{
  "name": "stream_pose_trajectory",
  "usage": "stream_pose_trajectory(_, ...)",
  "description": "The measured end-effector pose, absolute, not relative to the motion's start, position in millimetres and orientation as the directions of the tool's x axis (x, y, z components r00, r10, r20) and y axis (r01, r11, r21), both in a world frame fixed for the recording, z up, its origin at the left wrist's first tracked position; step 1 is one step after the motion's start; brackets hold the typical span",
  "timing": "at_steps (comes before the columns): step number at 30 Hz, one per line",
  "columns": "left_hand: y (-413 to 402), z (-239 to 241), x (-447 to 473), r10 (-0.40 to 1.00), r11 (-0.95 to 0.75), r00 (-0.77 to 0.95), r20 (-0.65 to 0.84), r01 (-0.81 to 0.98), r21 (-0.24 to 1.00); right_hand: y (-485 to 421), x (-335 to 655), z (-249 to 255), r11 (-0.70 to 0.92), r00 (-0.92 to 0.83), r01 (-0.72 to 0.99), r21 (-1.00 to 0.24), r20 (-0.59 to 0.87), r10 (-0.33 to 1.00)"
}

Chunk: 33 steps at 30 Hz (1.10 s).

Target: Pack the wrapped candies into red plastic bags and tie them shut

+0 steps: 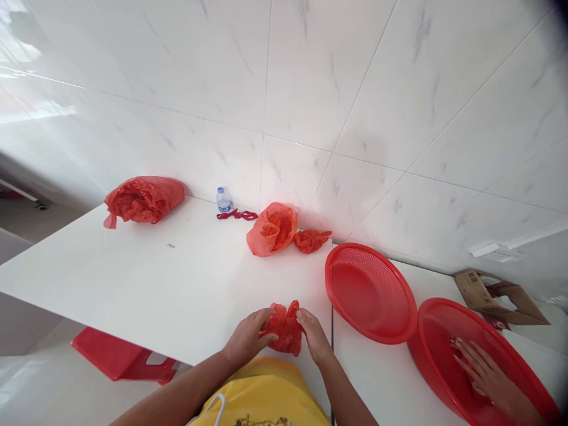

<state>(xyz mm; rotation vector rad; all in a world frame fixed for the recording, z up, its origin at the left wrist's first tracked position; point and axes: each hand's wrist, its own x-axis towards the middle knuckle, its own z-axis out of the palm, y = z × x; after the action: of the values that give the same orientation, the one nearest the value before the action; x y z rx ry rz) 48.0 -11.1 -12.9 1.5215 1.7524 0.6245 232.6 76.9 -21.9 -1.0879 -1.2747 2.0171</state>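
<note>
A small red plastic bag [284, 334] sits at the near edge of the white table, bunched at its top, with something inside that I cannot make out. My left hand [249, 336] grips the bag's left side, thumb and fingers closed on the thin plastic. On the other side, my right hand [313, 332] pinches the bag near a raised loop at its top. Farther back, close to the wall, stand an opened red bag [271, 231] and a smaller knotted red bag [311, 241].
Two red plastic baskets [371, 293] overlap at the right; another person's hand [486, 373] reaches into the nearer basket. A large red bag [144, 200], a water bottle [223, 201] and a dark red ribbon [237, 215] lie toward the wall. A cardboard box [501, 296] is far right; a red stool [115, 355] stands below.
</note>
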Motion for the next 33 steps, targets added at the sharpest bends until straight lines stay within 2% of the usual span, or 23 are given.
stream_pose_trajectory(8, -9, -22, 58, 0.933, 0.281, -0.048, -0.357, 0.716, 0.639, 74, 220, -39, -0.501, -0.46, -0.132, -0.855, -0.394, 0.795)
stream_pose_trajectory(13, -9, -24, 56, 0.922, 0.305, -0.072, -0.381, 0.739, 0.6, 74, 223, -45, -0.46, -0.415, -0.079, -0.885, -0.39, 0.822)
stream_pose_trajectory(17, -7, -23, 50, 0.913, 0.306, -0.081, -0.399, 0.783, 0.541, 83, 234, -64, -0.382, -0.183, 0.06, -0.922, -0.387, 0.904)
stream_pose_trajectory(20, -10, -32, 40, 0.906, 0.341, -0.132, -0.402, 0.791, 0.509, 91, 246, -81, -0.452, 0.05, 0.095, -0.887, -0.449, 0.892)
stream_pose_trajectory(22, -13, -41, 31, 0.898, 0.369, -0.159, -0.411, 0.78, 0.505, 93, 253, -88, -0.501, 0.096, 0.086, -0.861, -0.493, 0.865)
stream_pose_trajectory(25, -16, -50, 22, 0.887, 0.397, -0.172, -0.429, 0.76, 0.515, 92, 260, -93, -0.502, 0.019, 0.085, -0.861, -0.502, 0.865)
stream_pose_trajectory(29, -8, -52, 26, 0.94, 0.298, -0.133, -0.313, 0.765, 0.57, 83, 260, -84, -0.55, -0.111, 0.123, -0.826, -0.562, 0.82)
stream_pose_trajectory(33, 5, -52, 42, 0.948, 0.233, -0.048, -0.313, 0.777, 0.585, 67, 243, -67, -0.584, -0.416, 0.098, -0.806, -0.566, 0.712)
